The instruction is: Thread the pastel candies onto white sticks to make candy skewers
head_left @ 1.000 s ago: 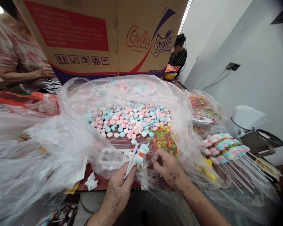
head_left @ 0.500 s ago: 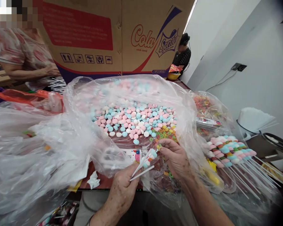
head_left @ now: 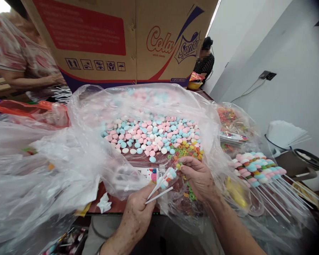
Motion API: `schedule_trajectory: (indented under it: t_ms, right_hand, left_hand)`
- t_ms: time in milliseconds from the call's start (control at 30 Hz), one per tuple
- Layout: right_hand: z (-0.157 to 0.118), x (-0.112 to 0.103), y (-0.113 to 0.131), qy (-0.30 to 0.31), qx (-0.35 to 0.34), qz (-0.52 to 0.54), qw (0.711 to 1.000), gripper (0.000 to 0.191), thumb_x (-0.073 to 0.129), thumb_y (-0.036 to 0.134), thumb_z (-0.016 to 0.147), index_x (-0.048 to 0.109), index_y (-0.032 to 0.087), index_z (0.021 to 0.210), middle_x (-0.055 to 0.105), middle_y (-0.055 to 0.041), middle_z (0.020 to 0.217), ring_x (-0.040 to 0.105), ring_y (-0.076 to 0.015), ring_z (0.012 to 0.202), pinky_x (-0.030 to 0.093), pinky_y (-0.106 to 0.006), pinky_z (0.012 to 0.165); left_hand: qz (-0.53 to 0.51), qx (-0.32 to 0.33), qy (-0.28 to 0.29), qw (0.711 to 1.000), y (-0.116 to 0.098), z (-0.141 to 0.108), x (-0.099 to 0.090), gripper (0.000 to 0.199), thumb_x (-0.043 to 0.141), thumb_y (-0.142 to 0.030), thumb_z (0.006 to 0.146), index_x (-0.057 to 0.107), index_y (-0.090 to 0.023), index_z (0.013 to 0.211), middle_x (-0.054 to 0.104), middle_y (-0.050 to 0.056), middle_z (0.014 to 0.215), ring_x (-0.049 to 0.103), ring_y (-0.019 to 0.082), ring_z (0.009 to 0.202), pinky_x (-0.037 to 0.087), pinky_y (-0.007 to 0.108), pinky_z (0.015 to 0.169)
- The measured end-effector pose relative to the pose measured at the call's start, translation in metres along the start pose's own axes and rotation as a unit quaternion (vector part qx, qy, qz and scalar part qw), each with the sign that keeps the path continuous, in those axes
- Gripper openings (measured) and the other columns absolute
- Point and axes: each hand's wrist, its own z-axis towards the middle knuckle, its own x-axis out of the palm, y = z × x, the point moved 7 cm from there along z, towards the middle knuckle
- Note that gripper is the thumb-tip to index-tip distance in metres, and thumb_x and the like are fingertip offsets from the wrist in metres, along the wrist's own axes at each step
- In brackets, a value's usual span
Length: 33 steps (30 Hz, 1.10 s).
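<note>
My left hand (head_left: 140,205) is closed around white sticks (head_left: 159,194), one of which carries a row of blue, white and orange candies (head_left: 168,178). Between the thumb and fingers of my right hand (head_left: 198,177) is a small yellow-green gummy ring (head_left: 178,165), held at the tip of that loaded stick. Beyond my hands, a heap of pink, blue and white marshmallows (head_left: 149,138) lies inside an opened clear plastic bag (head_left: 95,106). A pile of coloured gummy rings (head_left: 187,150) sits just past my right fingers. A printed label strip (head_left: 151,173) lies behind my left hand.
A large cardboard box (head_left: 101,71) stands at the back. Finished candy skewers (head_left: 260,168) are stacked at the right, near a dark container with white sticks or sleeves (head_left: 285,132). Plastic sheeting (head_left: 55,159) covers the left. Two other people are beyond the box.
Both hands hold nearly the same pose, with the gummy ring still at the stick's tip. The whole view has shifted slightly.
</note>
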Motion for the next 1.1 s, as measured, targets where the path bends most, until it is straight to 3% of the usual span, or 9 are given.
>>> schedule_trajectory:
  t_ms: [167,267,400,533,633,767,833,933,1100]
  right_hand:
    - [0.000,-0.001,0.001,0.024,-0.036,-0.035,0.998,0.021,0.081,0.031,0.065,0.073,0.021,0.082,0.069,-0.0001,0.076,0.059,-0.0134,0.067,0.049,-0.026,0.062]
    - [-0.001,-0.001,0.007,0.057,-0.090,-0.118,0.987,0.014,0.076,0.028,0.072,0.073,0.023,0.084,0.068,-0.0004,0.080,0.059,-0.0146,0.073,0.048,-0.027,0.067]
    - [-0.006,0.006,0.022,0.116,-0.185,-0.254,0.942,0.011,0.067,0.020,0.080,0.072,0.023,0.089,0.067,-0.0022,0.087,0.060,-0.0168,0.083,0.048,-0.030,0.076]
    - [-0.012,0.015,0.035,0.150,-0.240,-0.333,0.899,0.013,0.061,0.016,0.083,0.071,0.023,0.088,0.067,-0.0024,0.084,0.061,-0.0166,0.081,0.048,-0.030,0.075]
    - [-0.012,0.016,0.037,0.153,-0.235,-0.343,0.896,0.013,0.062,0.018,0.083,0.072,0.024,0.089,0.069,-0.0022,0.086,0.062,-0.0168,0.083,0.048,-0.029,0.076]
    - [-0.007,0.004,0.026,0.109,-0.163,-0.246,0.949,0.012,0.066,0.023,0.082,0.071,0.024,0.093,0.069,-0.0013,0.090,0.063,-0.0161,0.083,0.050,-0.027,0.074]
    - [-0.005,0.002,0.018,0.107,-0.129,-0.226,0.960,0.013,0.067,0.026,0.082,0.072,0.023,0.094,0.069,-0.0011,0.089,0.063,-0.0155,0.080,0.050,-0.027,0.072]
    - [-0.005,0.002,0.015,0.120,-0.127,-0.246,0.954,0.016,0.069,0.027,0.081,0.073,0.023,0.096,0.069,-0.0015,0.089,0.062,-0.0152,0.080,0.050,-0.026,0.073]
    - [-0.006,0.005,0.022,0.182,-0.154,-0.301,0.923,0.016,0.068,0.030,0.084,0.074,0.024,0.097,0.070,-0.0026,0.091,0.063,-0.0160,0.084,0.049,-0.028,0.078]
  left_hand:
    - [0.002,0.002,-0.005,1.000,0.000,0.000,0.000,0.035,0.045,-0.020,0.091,0.073,-0.018,0.112,0.074,0.001,0.075,0.065,0.018,0.067,0.048,0.023,0.062]
    - [-0.002,0.006,-0.011,1.000,0.001,0.000,0.000,0.034,0.047,-0.020,0.091,0.073,-0.017,0.112,0.075,0.002,0.080,0.067,0.018,0.069,0.049,0.023,0.064]
    - [-0.001,0.009,-0.018,1.000,0.002,0.001,0.000,0.033,0.048,-0.020,0.090,0.074,-0.016,0.111,0.077,0.003,0.084,0.069,0.019,0.071,0.051,0.023,0.066]
    - [-0.002,0.018,-0.023,1.000,0.002,0.001,-0.001,0.033,0.048,-0.023,0.091,0.074,-0.015,0.110,0.078,0.005,0.088,0.070,0.020,0.074,0.052,0.023,0.068]
    - [-0.002,0.017,-0.020,1.000,0.004,0.001,-0.001,0.033,0.048,-0.022,0.092,0.074,-0.017,0.111,0.077,0.003,0.082,0.068,0.019,0.071,0.052,0.023,0.067]
    - [0.003,0.015,-0.022,1.000,0.005,-0.001,-0.003,0.031,0.048,-0.023,0.091,0.076,-0.018,0.104,0.065,-0.001,0.060,0.058,0.016,0.054,0.051,0.023,0.061]
    - [0.005,0.014,-0.020,1.000,0.004,-0.001,-0.003,0.030,0.048,-0.023,0.091,0.076,-0.018,0.100,0.059,-0.003,0.054,0.053,0.015,0.049,0.050,0.023,0.059]
    - [0.005,0.019,-0.019,1.000,0.002,-0.001,-0.004,0.030,0.049,-0.024,0.091,0.076,-0.018,0.101,0.054,-0.004,0.051,0.049,0.014,0.046,0.048,0.023,0.056]
    - [-0.008,0.037,-0.016,0.999,-0.002,0.000,-0.003,0.031,0.048,-0.023,0.092,0.078,-0.019,0.099,0.063,-0.001,0.062,0.054,0.015,0.054,0.046,0.021,0.055]
